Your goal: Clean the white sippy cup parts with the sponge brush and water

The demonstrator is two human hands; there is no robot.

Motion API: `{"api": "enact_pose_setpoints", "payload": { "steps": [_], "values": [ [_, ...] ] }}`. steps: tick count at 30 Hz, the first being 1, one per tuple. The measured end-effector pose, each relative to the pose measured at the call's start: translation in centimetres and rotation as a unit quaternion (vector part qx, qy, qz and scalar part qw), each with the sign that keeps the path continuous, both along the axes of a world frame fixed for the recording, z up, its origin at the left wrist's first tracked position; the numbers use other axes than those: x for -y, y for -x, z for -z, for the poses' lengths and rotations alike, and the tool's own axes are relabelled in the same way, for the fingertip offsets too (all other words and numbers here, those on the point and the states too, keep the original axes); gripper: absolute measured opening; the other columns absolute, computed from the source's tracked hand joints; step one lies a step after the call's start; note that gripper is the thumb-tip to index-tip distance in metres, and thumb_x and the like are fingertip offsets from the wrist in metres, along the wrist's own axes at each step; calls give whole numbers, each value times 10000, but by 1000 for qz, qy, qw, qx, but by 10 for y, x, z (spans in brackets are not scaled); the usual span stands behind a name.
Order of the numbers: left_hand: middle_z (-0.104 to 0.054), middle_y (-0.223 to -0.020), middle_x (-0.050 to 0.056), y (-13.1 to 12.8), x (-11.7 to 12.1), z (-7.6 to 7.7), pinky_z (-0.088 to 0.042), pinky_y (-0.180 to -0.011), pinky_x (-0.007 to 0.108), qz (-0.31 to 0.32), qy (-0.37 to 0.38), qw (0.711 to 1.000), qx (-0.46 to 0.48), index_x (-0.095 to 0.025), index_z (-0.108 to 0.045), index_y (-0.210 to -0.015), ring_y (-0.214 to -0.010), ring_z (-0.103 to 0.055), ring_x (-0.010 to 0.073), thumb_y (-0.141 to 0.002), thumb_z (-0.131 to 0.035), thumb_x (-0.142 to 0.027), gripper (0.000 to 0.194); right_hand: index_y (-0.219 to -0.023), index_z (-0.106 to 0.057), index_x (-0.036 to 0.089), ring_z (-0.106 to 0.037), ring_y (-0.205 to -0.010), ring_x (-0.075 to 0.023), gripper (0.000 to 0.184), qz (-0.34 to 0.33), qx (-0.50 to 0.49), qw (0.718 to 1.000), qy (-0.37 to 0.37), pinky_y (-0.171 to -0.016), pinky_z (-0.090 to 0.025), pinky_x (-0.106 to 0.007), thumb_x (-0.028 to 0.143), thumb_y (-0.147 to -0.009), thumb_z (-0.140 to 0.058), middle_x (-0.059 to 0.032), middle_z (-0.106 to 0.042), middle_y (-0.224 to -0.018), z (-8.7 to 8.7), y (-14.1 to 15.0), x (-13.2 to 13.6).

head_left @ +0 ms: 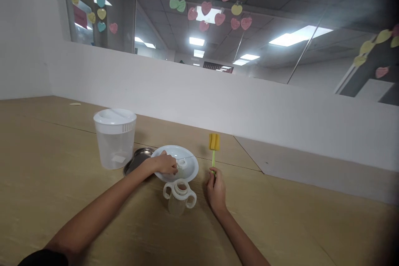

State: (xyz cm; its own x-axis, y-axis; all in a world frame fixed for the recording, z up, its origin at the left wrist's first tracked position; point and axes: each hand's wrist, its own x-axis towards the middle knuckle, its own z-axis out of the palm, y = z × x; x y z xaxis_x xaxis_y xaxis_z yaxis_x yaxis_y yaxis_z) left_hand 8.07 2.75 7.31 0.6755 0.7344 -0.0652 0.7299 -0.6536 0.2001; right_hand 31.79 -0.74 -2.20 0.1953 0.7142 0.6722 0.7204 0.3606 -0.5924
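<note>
My right hand (216, 189) is closed around the green handle of a sponge brush (214, 142), its yellow sponge head pointing up. Over the white bowl (193, 172) my left hand (166, 163) has its fingers curled together; what they hold, if anything, is hidden. Right by those fingers, a small whitish translucent piece with a round top (181, 164) sits in the bowl. In front of the bowl stands a clear baby bottle (177, 205) with two white side handles and an uncapped round mouth.
A translucent bucket with a white lid (114, 141) stands at the left. Between it and the bowl lies a dark metal tray (140, 157), partly behind my left forearm. A white wall (187, 95) with a window above closes off the wooden table's (280, 216) far side.
</note>
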Motion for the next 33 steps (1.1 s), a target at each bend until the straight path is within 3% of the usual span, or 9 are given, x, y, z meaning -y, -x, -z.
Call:
{"api": "enact_pose_setpoints", "payload": {
  "steps": [4, 10, 14, 17, 22, 26, 29, 33],
  "values": [
    [-684, -727, 54, 12, -9, -9, -373, -801, 304, 0, 17, 996, 82, -154, -678, -694, -696, -556, 164, -853, -363, -333, 396, -1008, -527, 163, -571, -884, -226, 294, 10, 23, 999, -27, -787, -451, -367, 260, -870, -286, -116, -596, -945, 0, 1, 0],
    [-697, -852, 31, 29, -16, -20, -420, -767, 254, 10, 84, 971, 224, -156, -693, -745, -850, -578, 186, -811, -399, -293, 331, -1114, -506, 162, -577, -873, -205, 359, 13, 77, 997, -11, -740, -468, -325, 205, -851, -264, -107, -579, -987, -9, 5, 8],
    [-709, -905, 24, 32, -12, -29, -435, -778, 270, 5, 199, 911, 361, -160, -717, -876, -883, -604, 202, -756, -578, -352, 266, -1220, -442, 165, -602, -916, -204, 390, -11, 57, 998, -9, -779, -474, -324, 294, -888, -283, -103, -607, -1068, -21, 11, 19],
    [-706, -886, 38, 29, -5, -37, -434, -786, 279, -11, 183, 880, 439, -155, -718, -842, -868, -607, 196, -734, -642, -375, 257, -1268, -407, 167, -624, -864, -200, 417, -30, 43, 999, 1, -743, -481, -313, 318, -896, -298, -93, -634, -1059, -29, 17, 29],
    [-674, -850, 50, 18, 6, -44, -450, -777, 278, -4, 175, 832, 527, -145, -665, -803, -837, -604, 167, -725, -676, -391, 258, -1157, -535, 167, -621, -945, -208, 377, -95, 55, 993, -35, -794, -486, -302, 366, -915, -326, -100, -655, -1070, -39, 30, 42],
    [-610, -740, 18, 13, 9, -46, -490, -646, 261, -20, 208, 788, 579, -132, -599, -800, -599, -575, 102, -732, -653, -446, 326, -1111, -584, 160, -648, -792, -183, 388, -112, 45, 993, -15, -692, -503, -265, 374, -935, -313, -79, -692, -935, -45, 35, 45],
    [-551, -656, -12, 12, 9, -47, -460, -489, 222, -62, 157, 790, 589, -127, -579, -756, -448, -459, 56, -711, -648, -477, 360, -1096, -601, 140, -652, -704, -172, 378, -108, 73, 991, -27, -634, -501, -249, 347, -933, -329, -74, -705, -866, -44, 31, 42],
    [-523, -609, -23, 13, 9, -46, -371, -409, 186, -91, 61, 843, 527, -126, -616, -778, -413, -431, 54, -770, -561, -478, 357, -1109, -607, 134, -673, -763, -180, 361, -65, 90, 991, -80, -676, -524, -267, 318, -926, -356, -95, -711, -936, -37, 25, 38]
  ]
}}
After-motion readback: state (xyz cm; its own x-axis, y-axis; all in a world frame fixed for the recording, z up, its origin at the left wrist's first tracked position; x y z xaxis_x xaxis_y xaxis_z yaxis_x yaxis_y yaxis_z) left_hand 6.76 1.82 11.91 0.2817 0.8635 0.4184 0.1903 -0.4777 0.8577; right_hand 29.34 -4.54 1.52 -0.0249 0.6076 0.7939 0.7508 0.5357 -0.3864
